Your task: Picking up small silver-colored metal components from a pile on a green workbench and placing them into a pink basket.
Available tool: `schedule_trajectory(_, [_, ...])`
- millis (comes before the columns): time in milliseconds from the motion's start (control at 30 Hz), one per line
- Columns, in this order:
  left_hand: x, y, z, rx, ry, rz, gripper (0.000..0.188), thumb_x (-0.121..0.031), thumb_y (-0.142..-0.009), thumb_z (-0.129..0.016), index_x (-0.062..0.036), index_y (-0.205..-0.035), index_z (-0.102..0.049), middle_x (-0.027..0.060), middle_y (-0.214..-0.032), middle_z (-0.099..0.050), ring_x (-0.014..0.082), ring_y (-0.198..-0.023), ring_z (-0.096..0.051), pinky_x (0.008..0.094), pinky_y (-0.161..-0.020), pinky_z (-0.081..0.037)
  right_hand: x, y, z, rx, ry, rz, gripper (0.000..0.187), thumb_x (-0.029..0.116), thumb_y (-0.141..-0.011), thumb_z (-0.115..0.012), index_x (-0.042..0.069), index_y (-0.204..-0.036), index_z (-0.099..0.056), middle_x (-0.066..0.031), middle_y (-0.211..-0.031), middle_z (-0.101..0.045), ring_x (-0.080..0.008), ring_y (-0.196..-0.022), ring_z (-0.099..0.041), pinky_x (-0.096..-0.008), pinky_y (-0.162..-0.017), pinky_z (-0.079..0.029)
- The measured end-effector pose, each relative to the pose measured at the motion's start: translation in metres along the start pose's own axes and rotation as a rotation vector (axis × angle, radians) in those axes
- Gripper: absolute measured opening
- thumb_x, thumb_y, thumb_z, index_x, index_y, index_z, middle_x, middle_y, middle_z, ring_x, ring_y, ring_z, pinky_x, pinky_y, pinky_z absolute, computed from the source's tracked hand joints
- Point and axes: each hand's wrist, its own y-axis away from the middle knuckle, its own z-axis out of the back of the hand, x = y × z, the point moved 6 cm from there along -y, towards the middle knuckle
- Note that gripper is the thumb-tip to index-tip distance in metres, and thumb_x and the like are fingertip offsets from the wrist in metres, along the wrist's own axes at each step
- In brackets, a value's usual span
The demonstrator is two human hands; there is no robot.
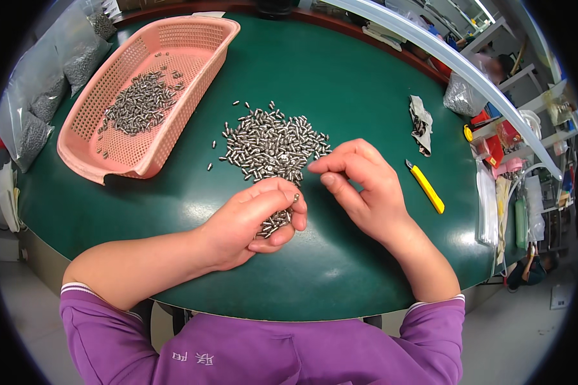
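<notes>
Silver parts are being cupped over the green tabletop [359, 90]!
A handful of small silver cylindrical metal parts [275, 223] is held in the left hand [250, 208], fingers curled partway round them, just below a loose heap of matching parts [273, 144]; at its right edge the right hand [363, 183] is poised, loosely curled, whether anything is pinched there cannot be told.
</notes>
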Motion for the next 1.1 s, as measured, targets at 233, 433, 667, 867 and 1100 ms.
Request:
schedule_trajectory(233, [0.0,0.001,0.0,0.008,0.014,0.037,0.015,-0.017,-0.094,-0.041,-0.0044,-0.093,-0.05,0.0099,-0.085,-0.055,0.009,-0.055,-0.042,0.0195,-0.039,-0.024,-0.024,-0.001,0.003,-0.035,0.199,-0.061,0.016,0.005,-0.078,-0.063,0.008,-0.094,-0.064,-0.0059,-0.086,-0.057,-0.0251,-0.085,-0.056,-0.0356,-0.074,-0.047])
schedule_trajectory(433, [0.0,0.0,-0.003,0.073,-0.024,-0.008,0.014,-0.016,-0.094,-0.043,-0.0047,-0.097,-0.05,0.0089,-0.09,-0.054,0.0092,-0.06,-0.043,0.0194,-0.042,-0.026,-0.033,0.003,-0.004,0.019,0.313,-0.054,0.017,0.008,-0.078,-0.064,0.011,-0.095,-0.063,-0.006,-0.086,-0.057,-0.0258,-0.086,-0.056,-0.0363,-0.075,-0.047])
schedule_trajectory(667, [0.0,0.0,-0.002,0.06,-0.038,0.002,0.013,-0.017,-0.094,-0.044,-0.0057,-0.098,-0.051,0.008,-0.091,-0.054,0.0091,-0.062,-0.044,0.0193,-0.042,-0.027,-0.028,0.002,-0.009,0.05,0.267,-0.064,0.013,0.007,-0.076,-0.067,0.006,-0.088,-0.062,-0.0061,-0.085,-0.057,-0.0246,-0.082,-0.057,-0.0351,-0.071,-0.047])
schedule_trajectory(867, [0.003,-0.001,-0.001,0.051,-0.032,0.019,0.013,-0.019,-0.095,-0.048,-0.0065,-0.097,-0.05,0.0066,-0.09,-0.055,0.0072,-0.059,-0.043,0.0182,-0.041,-0.025,-0.019,0.004,-0.012,0.099,-0.037,-0.164,0.009,0.009,-0.077,-0.067,0.007,-0.083,-0.061,-0.007,-0.08,-0.058,-0.0253,-0.079,-0.057,-0.0353,-0.072,-0.047])
schedule_trajectory(1100, [0.004,0.0,-0.001,0.024,-0.078,0.003,0.013,-0.019,-0.095,-0.05,-0.0069,-0.098,-0.049,0.0049,-0.088,-0.054,0.0054,-0.059,-0.042,0.0178,-0.041,-0.025,0.016,0.004,-0.012,0.09,-0.129,0.1,0.012,0.002,-0.076,-0.067,0.007,-0.086,-0.064,-0.0021,-0.08,-0.061,-0.0183,-0.078,-0.057,-0.0297,-0.068,-0.046])
